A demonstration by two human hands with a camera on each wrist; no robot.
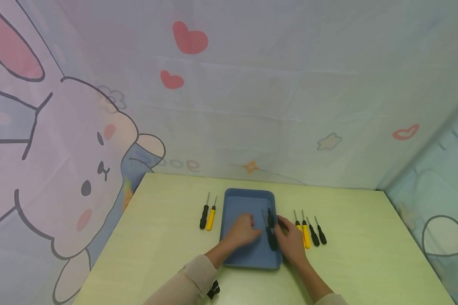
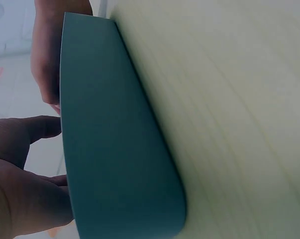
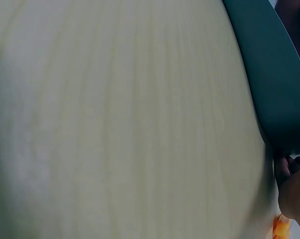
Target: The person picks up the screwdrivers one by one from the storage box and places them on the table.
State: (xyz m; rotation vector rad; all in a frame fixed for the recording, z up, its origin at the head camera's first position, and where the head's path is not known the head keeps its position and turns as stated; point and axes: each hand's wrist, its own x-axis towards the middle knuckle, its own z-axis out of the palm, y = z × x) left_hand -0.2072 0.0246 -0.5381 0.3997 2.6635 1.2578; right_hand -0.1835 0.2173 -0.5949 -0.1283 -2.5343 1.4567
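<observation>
A blue tray (image 1: 248,263) lies on the table. Inside it, toward its right wall, two black screwdrivers (image 1: 271,239) lie with their shafts pointing away from me. My left hand (image 1: 244,231) is over the tray floor, left of those screwdrivers; its thumb stands apart from its loosely bent fingers, with nothing seen between them. At the tray's right side, my right hand (image 1: 291,241) grips the wall, with the thumb at the rim and fingers (image 3: 284,169) low along the outside. The tray wall hides part of both hands in the wrist views.
Left of the tray lie a black screwdriver (image 1: 204,217) and a yellow one (image 1: 211,218). To its right lie yellow screwdrivers (image 1: 305,235), partly behind my right hand, and two smaller black screwdrivers (image 1: 321,235). A printed cloth wall (image 1: 259,106) borders the table (image 1: 168,228).
</observation>
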